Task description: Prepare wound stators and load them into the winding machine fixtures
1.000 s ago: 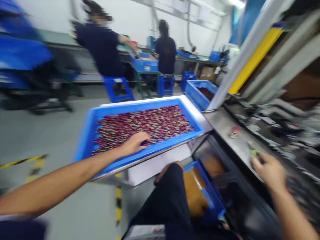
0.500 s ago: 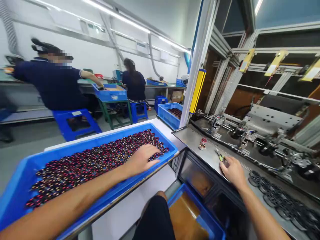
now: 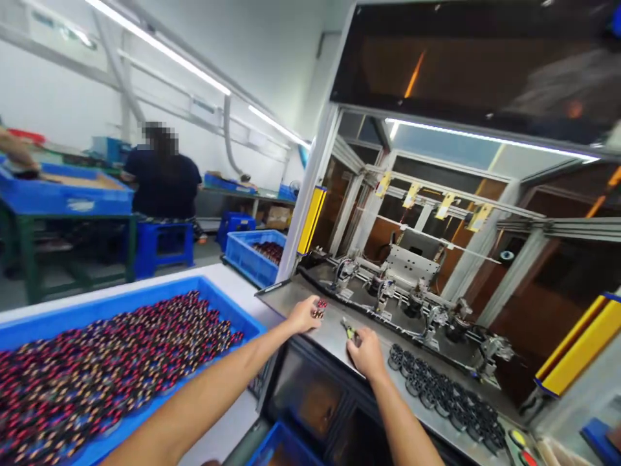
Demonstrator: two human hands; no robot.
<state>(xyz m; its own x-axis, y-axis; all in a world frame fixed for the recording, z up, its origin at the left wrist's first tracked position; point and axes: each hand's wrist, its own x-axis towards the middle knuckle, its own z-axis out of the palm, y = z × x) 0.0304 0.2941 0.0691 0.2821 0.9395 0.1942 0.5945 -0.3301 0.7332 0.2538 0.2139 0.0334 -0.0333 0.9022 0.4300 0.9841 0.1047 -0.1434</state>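
Note:
My left hand (image 3: 305,316) is at the metal ledge of the machine, fingers curled around small round wound stators (image 3: 319,310) with red and copper-coloured parts. How many of them it grips is hidden by the fingers. A short way to the right, my right hand (image 3: 367,351) is closed on green-handled cutting pliers (image 3: 350,330), their jaws pointing away from me, above the ledge. At left, a blue bin (image 3: 250,323) holds a thick layer of similar red, black and copper stators (image 3: 121,369).
Black ring-shaped parts (image 3: 446,398) lie in rows on the ledge to the right. Behind it stand machine fixtures (image 3: 383,291) inside a frame with yellow side bars (image 3: 312,220). Another blue crate (image 3: 257,259) stands beyond. A co-worker (image 3: 162,171) sits at a far bench.
My left hand has left the bin of stators and reached right to the stators on the ledge. My right hand still holds the pliers. The view has turned right.

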